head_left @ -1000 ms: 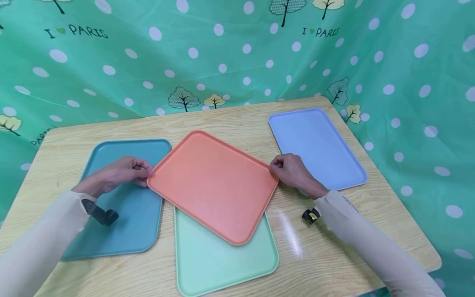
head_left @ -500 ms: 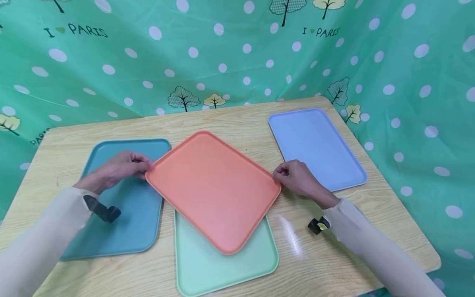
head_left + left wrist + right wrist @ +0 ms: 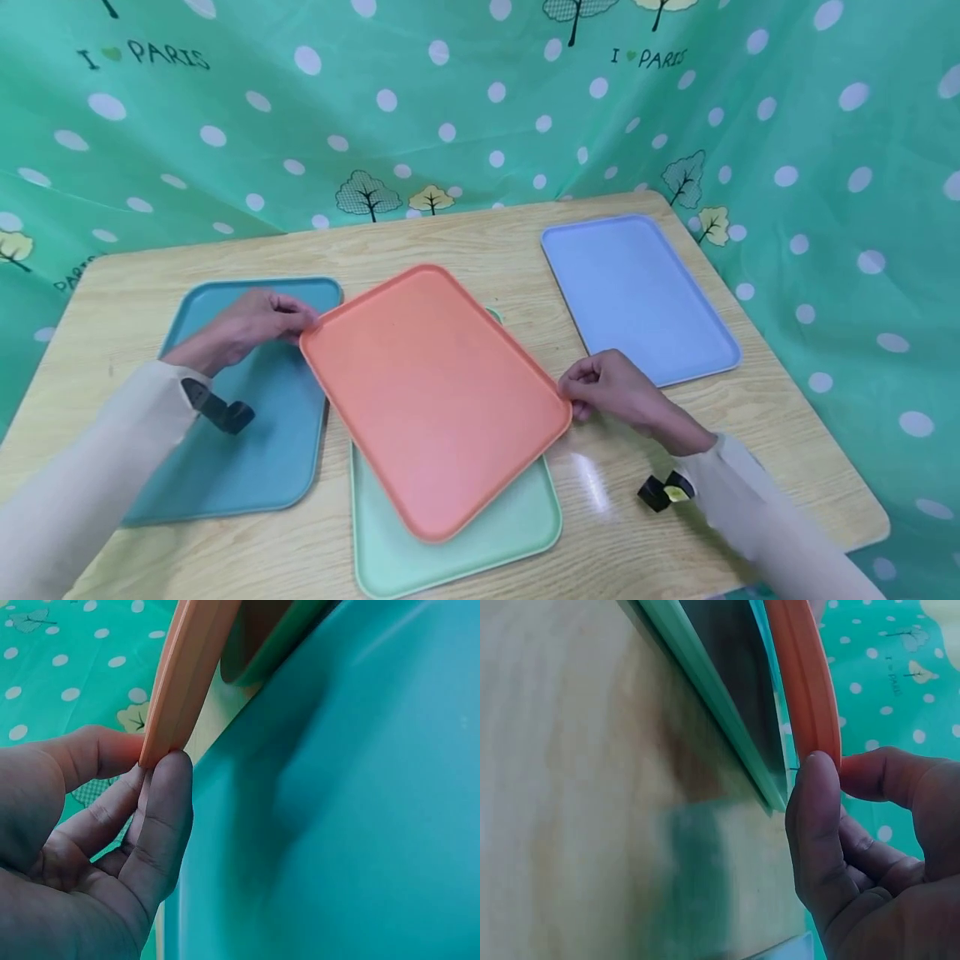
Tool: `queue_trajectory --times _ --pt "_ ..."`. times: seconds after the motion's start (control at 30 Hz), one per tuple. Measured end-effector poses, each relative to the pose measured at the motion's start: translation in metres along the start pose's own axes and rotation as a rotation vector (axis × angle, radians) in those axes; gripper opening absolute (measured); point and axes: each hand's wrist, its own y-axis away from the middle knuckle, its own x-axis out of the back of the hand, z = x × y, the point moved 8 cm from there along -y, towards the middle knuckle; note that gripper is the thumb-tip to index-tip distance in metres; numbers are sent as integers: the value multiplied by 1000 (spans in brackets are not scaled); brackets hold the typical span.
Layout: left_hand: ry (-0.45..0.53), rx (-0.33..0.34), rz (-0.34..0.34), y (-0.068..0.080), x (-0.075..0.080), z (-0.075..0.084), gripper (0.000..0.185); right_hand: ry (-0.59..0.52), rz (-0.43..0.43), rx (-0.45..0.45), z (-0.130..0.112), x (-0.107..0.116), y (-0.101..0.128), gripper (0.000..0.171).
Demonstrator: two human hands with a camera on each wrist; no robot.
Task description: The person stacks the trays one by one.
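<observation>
Our left grip [image 3: 251, 327] and right grip [image 3: 611, 387] pinch one rimmed coral rectangular tray [image 3: 438, 400]; three flat rectangular trays [image 3: 645, 292] are mint, teal, lavender.

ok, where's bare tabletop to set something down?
Bare table: between the orange tray and lavender tray, toward the curtain; also between the mint tray and right sleeve. Crowded: mint tray, under the held orange tray; teal tray, under the left hand.

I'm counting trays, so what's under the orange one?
A light green tray shows below at its near end and one far corner; the orange tray hides its middle and anything there, plus part of the teal tray.
</observation>
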Motion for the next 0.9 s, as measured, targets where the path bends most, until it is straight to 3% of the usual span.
queue_trajectory --times 0.57,0.9 --pt "-86 9 87 -15 -4 17 35 -63 -12 -45 16 -27 24 17" --pt "-101 -40 70 -17 -12 32 29 -117 -60 -94 23 -47 43 17"
